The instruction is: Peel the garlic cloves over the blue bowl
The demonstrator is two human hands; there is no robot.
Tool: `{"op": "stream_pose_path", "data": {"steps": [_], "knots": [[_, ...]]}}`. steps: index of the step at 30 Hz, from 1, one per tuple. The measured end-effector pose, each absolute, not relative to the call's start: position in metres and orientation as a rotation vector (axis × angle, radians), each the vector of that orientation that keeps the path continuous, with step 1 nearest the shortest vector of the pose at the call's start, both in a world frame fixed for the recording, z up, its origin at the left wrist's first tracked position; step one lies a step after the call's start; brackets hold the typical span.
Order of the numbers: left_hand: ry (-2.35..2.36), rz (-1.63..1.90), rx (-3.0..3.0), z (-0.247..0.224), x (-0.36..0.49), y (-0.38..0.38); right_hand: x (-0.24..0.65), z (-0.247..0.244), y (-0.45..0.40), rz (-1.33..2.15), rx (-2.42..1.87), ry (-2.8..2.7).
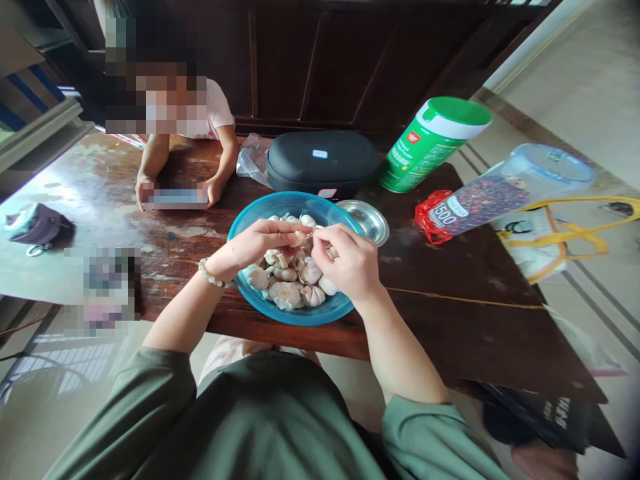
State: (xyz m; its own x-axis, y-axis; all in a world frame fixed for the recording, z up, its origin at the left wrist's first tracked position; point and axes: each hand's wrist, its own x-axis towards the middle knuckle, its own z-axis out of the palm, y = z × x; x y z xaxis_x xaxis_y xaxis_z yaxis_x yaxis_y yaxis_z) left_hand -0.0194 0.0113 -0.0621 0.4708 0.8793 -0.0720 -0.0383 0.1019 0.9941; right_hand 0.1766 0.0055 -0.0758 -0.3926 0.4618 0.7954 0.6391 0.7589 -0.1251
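Note:
Over a blue plastic basin (295, 321) full of whole garlic bulbs (287, 295), both hands meet at about the height of its rim. My left hand (260, 243), with a beaded bracelet (213, 275) at the wrist, is closed with a garlic clove (300, 238) pinched at its fingertips. My right hand (349, 259) is closed beside it, thumb and index finger pinched close to the clove. What lies in the right fingers is too small to make out. A metal bowl (383, 233) stands just behind the basin, partly hidden by its rim.
A black case (323, 157), a green canister (434, 143) and a clear jar (505, 190) with a red bag (434, 217) stand along the back and right of the wooden table (450, 320). Across the table a person (220, 127) holds a phone (177, 198). A cap (35, 225) lies at left.

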Motion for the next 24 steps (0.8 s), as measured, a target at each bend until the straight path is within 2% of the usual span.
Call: {"op": "stream_pose_path", "data": {"steps": [19,24], "knots": [[0.701,0.743,1.262,-0.0627,-0.0224,0.0099,0.1797,-0.0770,0.0075,-0.188,-0.928,-1.946],[0.707,0.834,1.190,-0.0633,-0.0210,0.0118,0.1781,-0.0762,0.0071,-0.167,-0.923,-2.017]]}}
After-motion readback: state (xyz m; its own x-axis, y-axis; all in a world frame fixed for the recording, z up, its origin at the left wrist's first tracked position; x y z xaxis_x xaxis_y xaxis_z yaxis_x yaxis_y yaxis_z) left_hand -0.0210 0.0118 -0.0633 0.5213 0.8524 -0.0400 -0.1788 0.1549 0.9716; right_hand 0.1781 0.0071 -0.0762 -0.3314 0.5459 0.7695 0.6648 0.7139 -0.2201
